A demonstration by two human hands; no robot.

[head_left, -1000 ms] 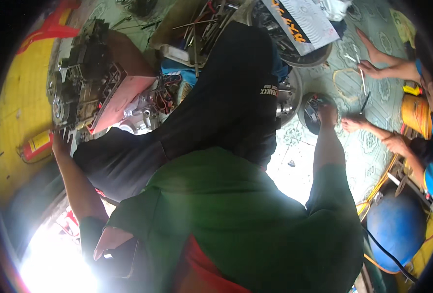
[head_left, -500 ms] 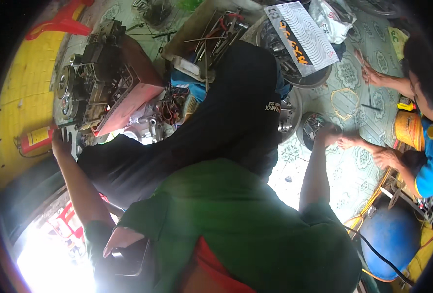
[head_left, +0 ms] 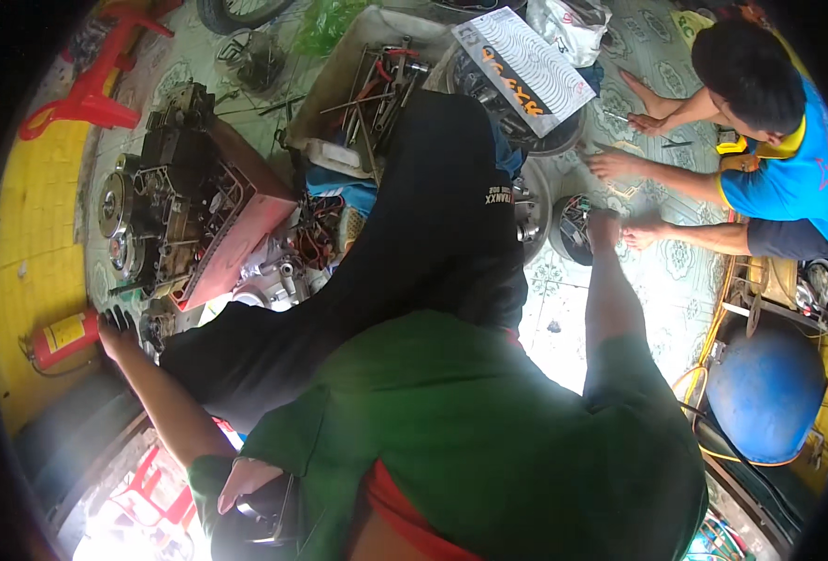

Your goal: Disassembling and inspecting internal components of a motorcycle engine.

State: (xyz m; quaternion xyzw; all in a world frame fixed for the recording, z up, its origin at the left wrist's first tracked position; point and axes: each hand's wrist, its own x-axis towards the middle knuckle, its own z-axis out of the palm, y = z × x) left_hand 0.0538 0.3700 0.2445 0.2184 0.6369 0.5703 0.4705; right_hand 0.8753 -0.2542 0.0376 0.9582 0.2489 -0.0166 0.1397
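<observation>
Two arms are being stretched wide apart across a patterned floor mat point(head_left: 676, 280), probably because the work is being spread low around the seated body. A stripped engine point(head_left: 166, 215) is being kept on a pinkish-red board point(head_left: 246, 234) at the left, likely so that it is being held off the mat, while a blue drum point(head_left: 764, 393) is being left at the far right, well apart from the work. Loose hand tools are being kept together in a long tray point(head_left: 339, 75) beyond the knees, within reach. A round dark housing point(head_left: 571, 234) is being steadied on the mat at the right by the right hand point(head_left: 605, 222), whose fingers are being laid over its rim; whether they are being closed on it cannot be told. A co-worker's hand point(head_left: 643, 231) is being held just beside that housing. A red fire extinguisher point(head_left: 59, 338) is being left lying at the lower left, and near it the left hand point(head_left: 115, 335) is being pressed down with fingers spread open, seemingly as a prop for the leaning body. Compared with the picture half a second ago, the co-worker is being shown more fully and the right hand is being seen higher, with the housing and left hand being kept as before
</observation>
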